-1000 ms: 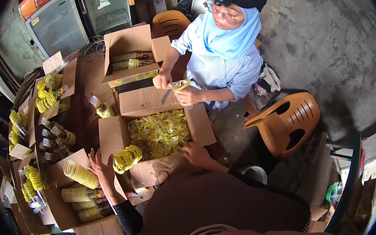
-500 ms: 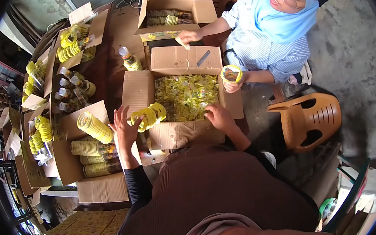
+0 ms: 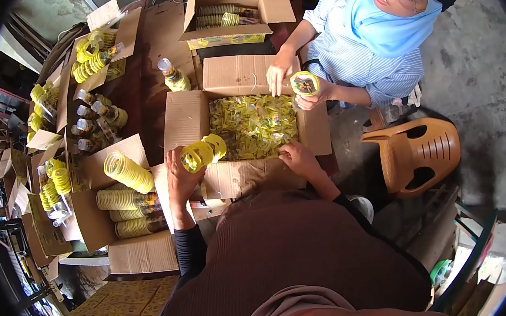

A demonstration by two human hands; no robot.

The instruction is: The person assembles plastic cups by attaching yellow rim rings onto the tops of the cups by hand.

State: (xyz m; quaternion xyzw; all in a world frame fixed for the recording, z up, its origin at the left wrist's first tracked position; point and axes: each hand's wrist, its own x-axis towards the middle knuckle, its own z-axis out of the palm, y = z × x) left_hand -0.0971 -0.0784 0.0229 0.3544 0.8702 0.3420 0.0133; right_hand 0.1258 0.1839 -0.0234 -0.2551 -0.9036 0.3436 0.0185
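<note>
A cardboard box with its flaps spread stands in front of me, filled with small yellow packets. At its near left corner lies a short stack of yellow-rimmed plastic cups. My left hand is closed round the left end of that stack. At the box's near right corner rests my right hand, fingers curled in at the packets' edge; whatever they pinch is hidden. Across the box, a co-worker's hand holds a yellow-rimmed cup with colourful contents, and their other hand reaches towards it.
Left of me, an open box holds stacked cups, with a tall cup stack leaning on top. Behind it lie several filled clear cups. Another box of cups stands at the back. An orange plastic chair is at right.
My left hand's spread fingers have closed round the end of the cup stack. The co-worker's free hand has moved from the back box to beside their cup, which is now raised slightly.
</note>
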